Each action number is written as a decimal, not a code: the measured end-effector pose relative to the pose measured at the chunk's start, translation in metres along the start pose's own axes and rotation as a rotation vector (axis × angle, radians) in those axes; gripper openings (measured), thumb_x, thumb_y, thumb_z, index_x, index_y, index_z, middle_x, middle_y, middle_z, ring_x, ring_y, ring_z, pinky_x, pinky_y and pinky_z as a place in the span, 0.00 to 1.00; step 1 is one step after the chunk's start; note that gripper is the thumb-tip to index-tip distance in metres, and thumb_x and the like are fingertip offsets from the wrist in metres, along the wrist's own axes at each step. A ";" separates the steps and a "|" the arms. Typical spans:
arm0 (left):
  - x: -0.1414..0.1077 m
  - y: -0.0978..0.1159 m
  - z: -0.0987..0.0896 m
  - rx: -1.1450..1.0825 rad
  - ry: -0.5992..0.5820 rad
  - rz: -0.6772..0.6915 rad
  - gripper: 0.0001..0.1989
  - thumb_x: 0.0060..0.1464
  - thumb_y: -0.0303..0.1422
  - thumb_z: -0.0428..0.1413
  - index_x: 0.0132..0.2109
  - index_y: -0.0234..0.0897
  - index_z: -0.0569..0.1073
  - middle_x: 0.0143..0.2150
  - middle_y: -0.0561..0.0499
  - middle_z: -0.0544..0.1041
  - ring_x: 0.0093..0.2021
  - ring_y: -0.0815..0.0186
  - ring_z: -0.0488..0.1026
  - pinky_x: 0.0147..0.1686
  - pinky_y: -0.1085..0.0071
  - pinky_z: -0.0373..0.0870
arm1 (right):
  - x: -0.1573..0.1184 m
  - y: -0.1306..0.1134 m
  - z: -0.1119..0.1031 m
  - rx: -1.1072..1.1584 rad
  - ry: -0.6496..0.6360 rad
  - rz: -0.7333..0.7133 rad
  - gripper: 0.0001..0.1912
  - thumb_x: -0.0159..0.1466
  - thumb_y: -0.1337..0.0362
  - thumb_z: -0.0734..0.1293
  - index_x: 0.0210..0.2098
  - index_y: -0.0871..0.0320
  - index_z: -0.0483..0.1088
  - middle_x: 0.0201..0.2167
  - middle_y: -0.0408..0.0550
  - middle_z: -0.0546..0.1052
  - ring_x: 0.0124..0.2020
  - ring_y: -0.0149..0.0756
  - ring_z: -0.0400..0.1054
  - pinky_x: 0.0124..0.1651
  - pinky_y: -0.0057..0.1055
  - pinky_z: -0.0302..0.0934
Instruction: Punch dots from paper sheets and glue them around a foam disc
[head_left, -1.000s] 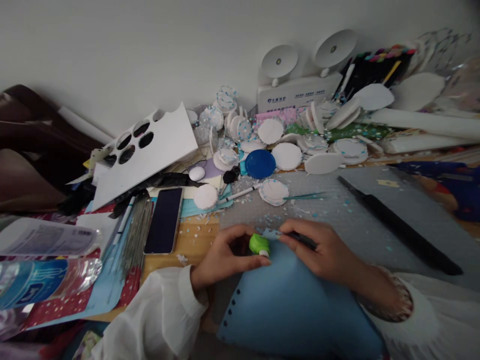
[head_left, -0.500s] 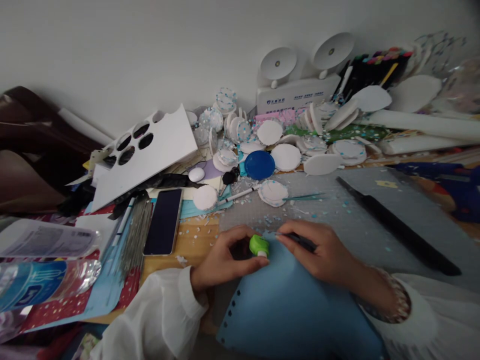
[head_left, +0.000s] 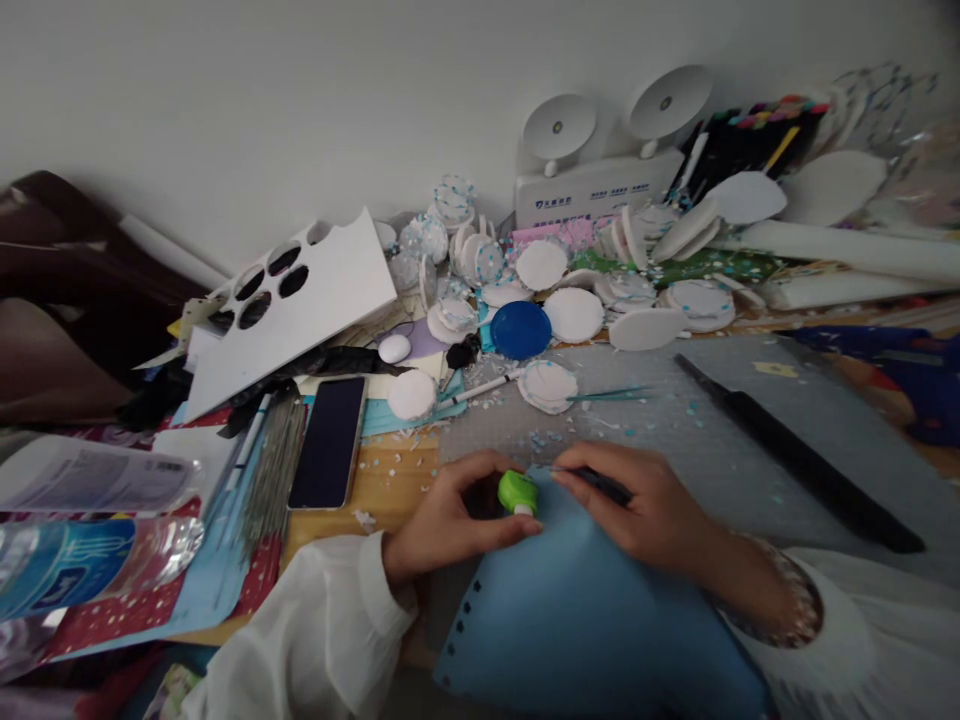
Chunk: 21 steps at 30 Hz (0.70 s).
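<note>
My left hand (head_left: 457, 512) is closed around a small green craft punch (head_left: 517, 490) with a white lever, thumb at its near side. The punch sits at the top edge of a blue paper sheet (head_left: 585, 610), which has a row of small punched shapes along its left edge. Between the fingers of my right hand (head_left: 649, 500) is a slim black tool (head_left: 606, 486), its thin tip pointing left toward the punch. Whether it is tweezers or a knife I cannot tell. The sheet slopes down toward me.
A grey cutting mat (head_left: 630, 430) holds paper scraps and a large black-handled cutter (head_left: 810, 460). White discs (head_left: 574, 314) and a blue disc (head_left: 520, 330) crowd behind. At left are a phone (head_left: 328, 443), thin wires (head_left: 274, 475) and a water bottle (head_left: 97, 560).
Both hands, the green punch and the blue sheet stay almost in place. The whole view has shifted very slightly.
</note>
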<state>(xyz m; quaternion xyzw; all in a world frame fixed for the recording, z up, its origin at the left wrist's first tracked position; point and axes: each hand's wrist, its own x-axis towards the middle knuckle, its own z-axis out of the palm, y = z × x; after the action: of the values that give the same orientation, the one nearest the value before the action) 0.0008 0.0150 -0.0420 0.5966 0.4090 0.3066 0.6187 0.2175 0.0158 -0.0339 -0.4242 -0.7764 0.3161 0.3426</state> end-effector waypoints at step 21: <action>-0.002 0.003 0.005 -0.059 0.039 -0.023 0.17 0.44 0.39 0.66 0.35 0.32 0.70 0.28 0.53 0.67 0.30 0.70 0.63 0.30 0.74 0.59 | -0.001 0.001 0.006 -0.035 0.058 -0.013 0.06 0.65 0.66 0.61 0.34 0.55 0.70 0.30 0.45 0.78 0.31 0.34 0.73 0.35 0.28 0.66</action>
<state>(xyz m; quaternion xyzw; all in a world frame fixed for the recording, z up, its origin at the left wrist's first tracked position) 0.0047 0.0108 -0.0391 0.5671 0.4188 0.3231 0.6314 0.2132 0.0138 -0.0383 -0.4340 -0.7743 0.2879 0.3594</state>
